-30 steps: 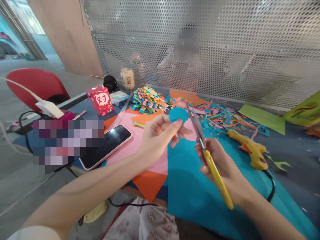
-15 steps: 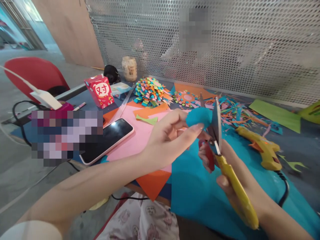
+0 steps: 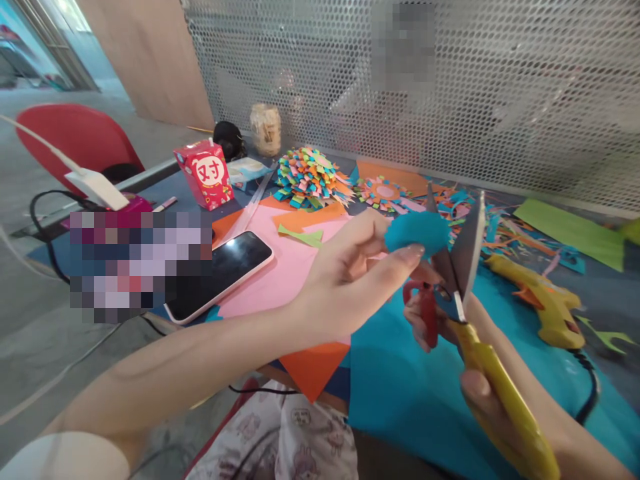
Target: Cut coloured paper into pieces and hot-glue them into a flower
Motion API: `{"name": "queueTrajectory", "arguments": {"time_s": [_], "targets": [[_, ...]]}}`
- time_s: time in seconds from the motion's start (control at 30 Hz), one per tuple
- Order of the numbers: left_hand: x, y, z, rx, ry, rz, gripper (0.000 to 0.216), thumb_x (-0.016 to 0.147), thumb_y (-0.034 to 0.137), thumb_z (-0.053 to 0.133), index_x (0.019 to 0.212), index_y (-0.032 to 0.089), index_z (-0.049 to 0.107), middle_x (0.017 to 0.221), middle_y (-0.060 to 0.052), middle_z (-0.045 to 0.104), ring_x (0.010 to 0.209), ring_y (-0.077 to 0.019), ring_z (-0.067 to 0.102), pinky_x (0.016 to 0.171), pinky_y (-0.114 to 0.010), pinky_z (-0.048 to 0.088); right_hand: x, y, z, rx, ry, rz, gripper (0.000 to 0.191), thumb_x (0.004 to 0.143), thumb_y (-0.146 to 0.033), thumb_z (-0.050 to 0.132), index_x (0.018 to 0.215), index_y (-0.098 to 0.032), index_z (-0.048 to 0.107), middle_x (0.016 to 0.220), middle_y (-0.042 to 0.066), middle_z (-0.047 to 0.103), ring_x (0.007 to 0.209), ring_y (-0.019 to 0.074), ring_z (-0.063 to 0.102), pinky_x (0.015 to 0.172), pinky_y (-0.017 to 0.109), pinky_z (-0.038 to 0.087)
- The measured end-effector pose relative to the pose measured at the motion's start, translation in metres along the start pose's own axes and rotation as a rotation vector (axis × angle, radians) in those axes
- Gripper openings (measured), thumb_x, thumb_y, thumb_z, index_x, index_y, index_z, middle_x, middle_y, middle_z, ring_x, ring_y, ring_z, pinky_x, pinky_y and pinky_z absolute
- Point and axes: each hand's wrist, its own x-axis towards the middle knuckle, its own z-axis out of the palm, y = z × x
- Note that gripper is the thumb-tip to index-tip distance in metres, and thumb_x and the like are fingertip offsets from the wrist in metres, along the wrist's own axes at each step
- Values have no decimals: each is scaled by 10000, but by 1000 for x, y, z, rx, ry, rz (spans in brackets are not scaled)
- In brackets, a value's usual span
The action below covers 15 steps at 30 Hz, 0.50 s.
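Two at once: clamps blue paper (image 3: 417, 233) in left grip (image 3: 345, 280), spread scissors (image 3: 483, 363) in right grip (image 3: 487, 321), left of yellow glue gun (image 3: 553, 305).

Grey floor (image 3: 35, 353); red chair (image 3: 70, 137) at left — perforated metal screen (image 3: 295, 53) beyond.

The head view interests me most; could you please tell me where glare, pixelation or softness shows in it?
Head view: whitish glare on the phone's dark screen, and a pale gleam along one blade edge of the scissors; head view: pixel blocks over a patch left of the phone and part of the perforated panel; head view: hazy and soft in the upper-left corner.
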Motion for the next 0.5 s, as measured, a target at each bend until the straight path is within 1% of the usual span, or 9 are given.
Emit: {"name": "queueTrajectory", "arguments": {"time_s": [0.1, 0.23, 0.4, 0.5], "targets": [[0, 0, 0, 12, -4, 4, 212, 837, 234, 668, 727, 216, 488, 660, 52, 631, 527, -75, 580, 471, -196, 472, 1, -2, 1, 1, 11, 11, 391, 848, -708, 464, 1031, -364, 495, 827, 22, 545, 639, 220, 505, 523, 295, 488], [0, 0, 1, 8, -9, 11, 204, 858, 235, 643, 735, 220, 482, 619, 51, 615, 531, -87, 591, 499, -211, 502, -1, -2, 0, -11, -8, 8, 378, 848, -708, 461, 1008, -368, 496, 794, 18, 541, 604, 218, 493, 492, 297, 475], [-1, 1, 3, -8, 9, 5, 201, 836, 197, 650, 718, 213, 488, 636, 46, 598, 565, -81, 574, 492, -194, 476, -3, -3, 0, -1, -9, 31, 363, 866, -687, 449, 1052, -378, 490, 808, 22, 554, 599, 214, 488, 483, 294, 486], [-1, 1, 3, 40, 8, -15, 210, 842, 172, 615, 698, 213, 468, 640, 39, 592, 562, -83, 560, 482, -198, 458, -3, -3, 2, 18, -12, 26, 378, 860, -696, 450, 1074, -388, 494, 832, 26, 564, 622, 216, 516, 524, 298, 518]]}}
